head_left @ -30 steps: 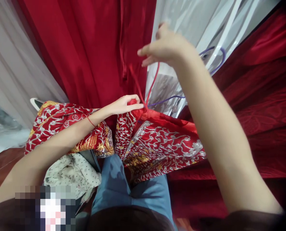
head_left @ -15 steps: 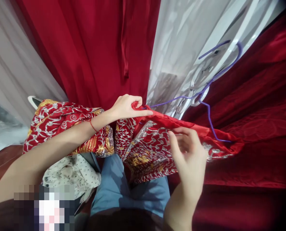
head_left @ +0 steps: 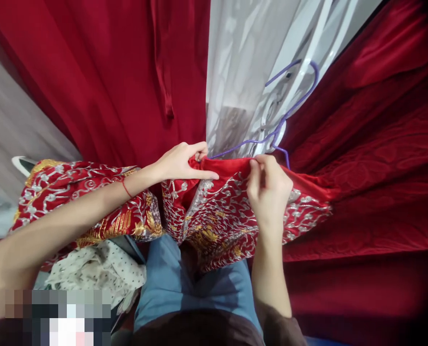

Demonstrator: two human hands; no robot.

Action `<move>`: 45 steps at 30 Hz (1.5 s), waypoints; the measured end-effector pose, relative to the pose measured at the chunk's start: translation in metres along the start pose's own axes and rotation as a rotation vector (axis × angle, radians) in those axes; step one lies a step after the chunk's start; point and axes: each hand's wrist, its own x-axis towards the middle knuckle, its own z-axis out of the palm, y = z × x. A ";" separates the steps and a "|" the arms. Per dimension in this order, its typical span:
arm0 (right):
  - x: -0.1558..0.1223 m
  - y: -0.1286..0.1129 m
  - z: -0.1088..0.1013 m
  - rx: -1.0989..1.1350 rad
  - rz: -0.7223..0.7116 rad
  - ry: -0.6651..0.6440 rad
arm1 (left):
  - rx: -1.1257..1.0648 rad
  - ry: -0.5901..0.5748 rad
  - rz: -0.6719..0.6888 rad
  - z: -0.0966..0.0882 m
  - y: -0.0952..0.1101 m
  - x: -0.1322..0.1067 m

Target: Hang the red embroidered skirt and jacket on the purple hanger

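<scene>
A red garment (head_left: 217, 216) with silver and gold embroidery lies across my lap, hanging from a purple wire hanger (head_left: 289, 103). My left hand (head_left: 180, 161) pinches the garment's red top edge at its left end. My right hand (head_left: 268, 185) is closed on the same edge a little to the right, where the hanger's wire meets the cloth. A thin red string circles my left wrist.
Plain red fabric (head_left: 109, 81) hangs behind, sheer white fabric (head_left: 243, 72) beside it, and dark red patterned cloth (head_left: 372, 158) fills the right. A spotted white cloth (head_left: 98, 274) lies at lower left by my jeans (head_left: 192, 288). A white shoe (head_left: 22, 163) shows at far left.
My right hand came down from high up, where it held a red loop, and has closed on the garment's top edge by the hanger. My left hand kept its grip.
</scene>
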 end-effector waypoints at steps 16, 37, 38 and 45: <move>-0.018 0.015 0.053 0.118 -0.072 -0.043 | 0.083 -0.041 0.026 0.007 0.000 0.002; -0.169 -0.038 0.143 1.008 0.968 -0.353 | -0.074 -0.156 0.091 0.003 -0.001 0.001; -0.168 -0.039 0.144 1.022 1.002 -0.344 | -0.075 -0.149 0.090 0.004 -0.001 0.000; -0.170 -0.049 0.146 0.388 0.876 -0.184 | -0.078 -0.148 0.091 0.005 -0.001 0.001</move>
